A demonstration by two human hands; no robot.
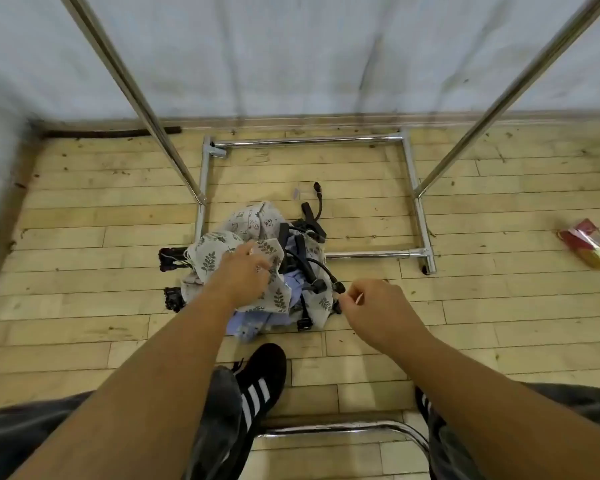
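A heap of clothes lies on the wooden floor (pixel 84 216) at the middle of the view, half inside the base frame of a chrome garment rack (pixel 417 216). On top of the heap is a pale leaf-print cloth (pixel 219 252), with a lilac garment (pixel 253 322) showing under it at 6 o'clock and several black hangers (pixel 310 271) tangled in at 3 o'clock. The left hand (pixel 246 271) rests on the leaf-print cloth, its fingers curled down into the fabric and gripping a fold. The right hand (pixel 378 310) hovers at 4 o'clock of the heap, fingers loosely bent, thumb and forefinger close by a hanger's end; whether they pinch it cannot be told. A black striped shoe (pixel 260 382) stands at 6 o'clock, and a red-and-gold wrapper (pixel 589 247) lies well apart at 3 o'clock.
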